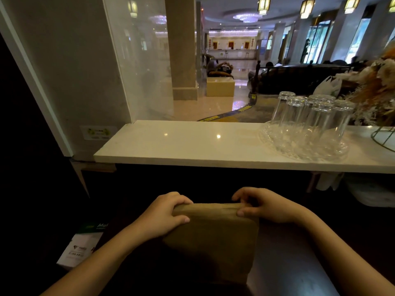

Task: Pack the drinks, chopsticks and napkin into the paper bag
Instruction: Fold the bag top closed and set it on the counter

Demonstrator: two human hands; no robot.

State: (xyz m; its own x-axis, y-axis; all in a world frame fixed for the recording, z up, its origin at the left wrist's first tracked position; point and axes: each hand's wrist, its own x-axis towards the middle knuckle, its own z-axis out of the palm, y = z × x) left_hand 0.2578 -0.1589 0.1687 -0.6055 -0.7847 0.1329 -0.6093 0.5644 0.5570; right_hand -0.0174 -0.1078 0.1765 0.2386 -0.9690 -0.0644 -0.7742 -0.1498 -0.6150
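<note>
A brown paper bag point(213, 238) stands on the dark lower counter in front of me, its top edge folded flat. My left hand point(168, 214) grips the top left corner, thumb on the near face and fingers over the fold. My right hand point(265, 206) pinches the top right corner the same way. No drinks, chopsticks or napkin show in view; the inside of the bag is hidden.
A white stone ledge point(192, 146) runs across just beyond the bag. On its right stands a glass tray with several upturned glasses point(307, 127). A wire basket point(384, 137) and dried flowers sit at the far right. A white box point(81, 246) lies at lower left.
</note>
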